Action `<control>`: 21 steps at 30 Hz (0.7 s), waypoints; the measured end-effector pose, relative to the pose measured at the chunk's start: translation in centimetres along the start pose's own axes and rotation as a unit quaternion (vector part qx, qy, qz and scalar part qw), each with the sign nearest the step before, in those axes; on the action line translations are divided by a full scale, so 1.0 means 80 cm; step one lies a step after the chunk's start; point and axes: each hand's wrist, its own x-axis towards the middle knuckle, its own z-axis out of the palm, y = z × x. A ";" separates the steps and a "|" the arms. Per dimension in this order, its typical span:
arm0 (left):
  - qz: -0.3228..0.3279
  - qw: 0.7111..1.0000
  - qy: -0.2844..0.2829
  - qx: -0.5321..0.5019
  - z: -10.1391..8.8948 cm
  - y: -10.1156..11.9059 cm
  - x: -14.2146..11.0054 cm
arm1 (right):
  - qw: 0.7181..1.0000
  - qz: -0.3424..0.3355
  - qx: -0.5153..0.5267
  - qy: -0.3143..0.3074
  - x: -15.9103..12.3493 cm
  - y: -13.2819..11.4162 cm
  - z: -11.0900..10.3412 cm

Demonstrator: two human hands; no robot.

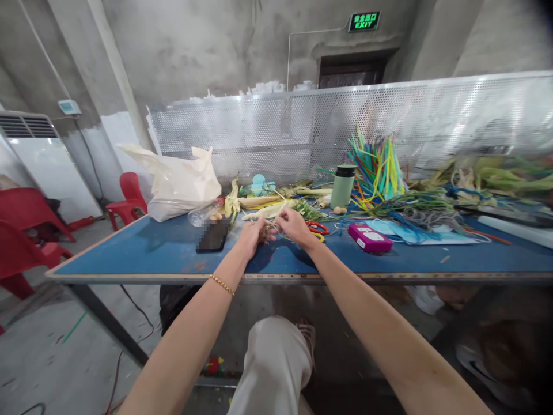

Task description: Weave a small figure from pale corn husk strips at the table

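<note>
My left hand (256,235) and my right hand (294,226) meet over the table near its front edge. Both are closed, with fingertips pinched round a thin pale strip (283,203) that looks like corn husk; part of it is hidden by the fingers. Pale corn husks (263,202) lie just beyond the hands. Beside my right hand are scissors (318,228) with red and yellow handles, partly covered by the wrist. A dark phone (212,237) lies left of my left hand.
On the blue table (125,251) stand a white bag (184,184), a green bottle (343,189) and a bundle of coloured strips (382,170). A purple box (370,238) and blue masks (417,231) lie to the right. A perforated metal panel (268,129) rises behind.
</note>
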 end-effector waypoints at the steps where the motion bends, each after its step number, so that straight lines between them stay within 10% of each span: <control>1: -0.009 1.000 -0.002 -0.005 0.000 0.001 0.000 | 1.000 -0.002 -0.008 0.006 0.000 0.000 0.000; 10: 0.004 1.000 -0.023 -0.016 0.000 0.001 -0.003 | 0.995 0.004 0.076 -0.066 -0.005 -0.010 -0.006; 21: -0.007 0.992 0.122 -0.023 -0.004 0.001 0.002 | 0.968 0.087 0.217 0.094 0.003 -0.008 -0.019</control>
